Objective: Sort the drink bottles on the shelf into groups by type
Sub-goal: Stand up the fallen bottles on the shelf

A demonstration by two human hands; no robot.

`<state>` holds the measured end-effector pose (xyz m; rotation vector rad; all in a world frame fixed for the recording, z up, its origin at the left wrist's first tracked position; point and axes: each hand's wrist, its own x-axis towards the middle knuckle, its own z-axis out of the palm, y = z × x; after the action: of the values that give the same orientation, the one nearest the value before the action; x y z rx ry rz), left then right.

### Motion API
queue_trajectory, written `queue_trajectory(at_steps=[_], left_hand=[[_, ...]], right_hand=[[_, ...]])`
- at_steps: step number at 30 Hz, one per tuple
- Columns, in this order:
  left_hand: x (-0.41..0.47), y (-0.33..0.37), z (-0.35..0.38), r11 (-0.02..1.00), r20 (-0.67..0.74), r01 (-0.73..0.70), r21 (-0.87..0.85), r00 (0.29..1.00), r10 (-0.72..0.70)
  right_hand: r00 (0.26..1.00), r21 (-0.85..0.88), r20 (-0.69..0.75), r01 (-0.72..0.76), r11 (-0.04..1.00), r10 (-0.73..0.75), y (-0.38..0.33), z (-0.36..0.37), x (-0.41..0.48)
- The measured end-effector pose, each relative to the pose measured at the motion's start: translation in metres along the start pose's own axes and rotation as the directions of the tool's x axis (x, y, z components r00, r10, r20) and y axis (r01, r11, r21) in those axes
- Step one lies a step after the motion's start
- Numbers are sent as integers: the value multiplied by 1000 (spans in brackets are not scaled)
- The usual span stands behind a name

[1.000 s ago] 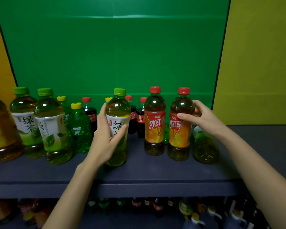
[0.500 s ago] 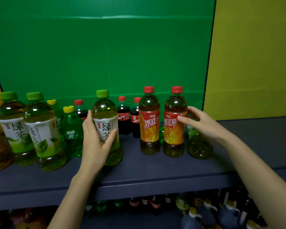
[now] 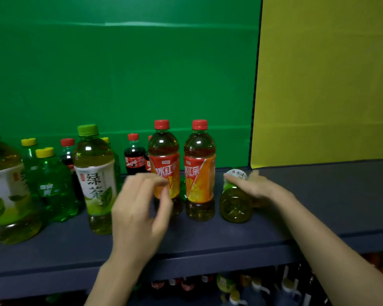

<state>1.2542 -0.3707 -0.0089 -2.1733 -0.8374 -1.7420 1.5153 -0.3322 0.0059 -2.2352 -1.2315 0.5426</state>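
Observation:
Three upright green tea bottles stand on the dark shelf (image 3: 208, 237); the nearest (image 3: 95, 180) is left of centre, another (image 3: 2, 184) sits at the far left edge. My left hand (image 3: 139, 208) hovers right of the nearest one, fingers loosely curled, holding nothing. Two red-capped iced tea bottles (image 3: 164, 166) (image 3: 199, 173) stand side by side at centre. To their right a green tea bottle lies on its side (image 3: 234, 206), bottom toward me. My right hand (image 3: 257, 186) rests on it, fingers laid across its top.
Small green soda bottles with yellow caps (image 3: 51, 184) and small cola bottles (image 3: 134, 155) stand behind the left group. A green backdrop and a yellow panel (image 3: 318, 85) close the back. More bottles crowd the lower shelf (image 3: 230, 283).
My left hand has let go of the upright green tea bottle and moved right. My right hand went past the iced tea bottle and came down on the lying bottle.

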Motion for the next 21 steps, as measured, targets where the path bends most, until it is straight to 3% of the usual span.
queue_trajectory(at_steps=[5, 11, 15, 18, 21], left_hand=[[0, 52, 51, 990, 300, 102, -97, 952, -69], [11, 81, 115, 935, 458, 318, -157, 862, -216], [28, 77, 159, 912, 541, 392, 125, 743, -393], [41, 67, 190, 848, 548, 261, 462, 668, -504], [48, 58, 207, 724, 536, 161, 670, 569, -623]], right_hand=[[978, 180, 207, -18, 983, -20, -5, -3, 17], [970, 56, 119, 208, 976, -214, 24, -17, 41], [959, 148, 61, 267, 952, -278, 47, -33, 48], [939, 193, -18, 341, 920, -345, 59, -43, 49], [893, 252, -131, 450, 856, -431, 69, -45, 49]])
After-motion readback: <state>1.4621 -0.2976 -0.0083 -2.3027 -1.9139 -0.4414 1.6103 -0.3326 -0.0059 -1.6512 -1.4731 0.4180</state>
